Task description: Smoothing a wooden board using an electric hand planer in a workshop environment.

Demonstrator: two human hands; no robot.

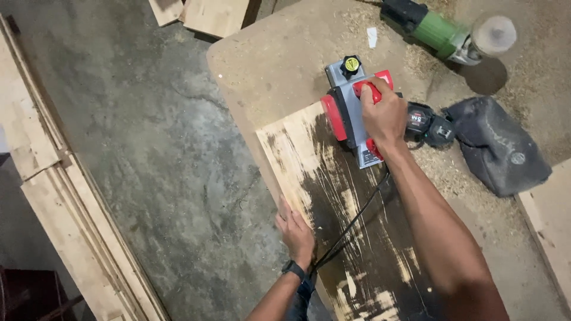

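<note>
Nearest to me, my left hand [295,233] lay flat on the near left edge of the dark-coated board [351,220], fingers [285,214] spread and closed on nothing, simply pinning the wood to the counter [267,65]. My right hand [383,113] was wrapped tight around the red handle of the electric planer [354,107], which sat on the board's far end, ahead of both hands. Pale bare wood showed just left of the planer; dark coating lay behind it, towards me. I judged that steady downward pressure with the sole kept flat would serve best, and that the black cord [351,223], trailing back between my arms, needed to stay off the board's surface. Right of my gripping hand hung the dark dust bag [499,145]; beyond it lay a green grinder [446,32] among sawdust.
</note>
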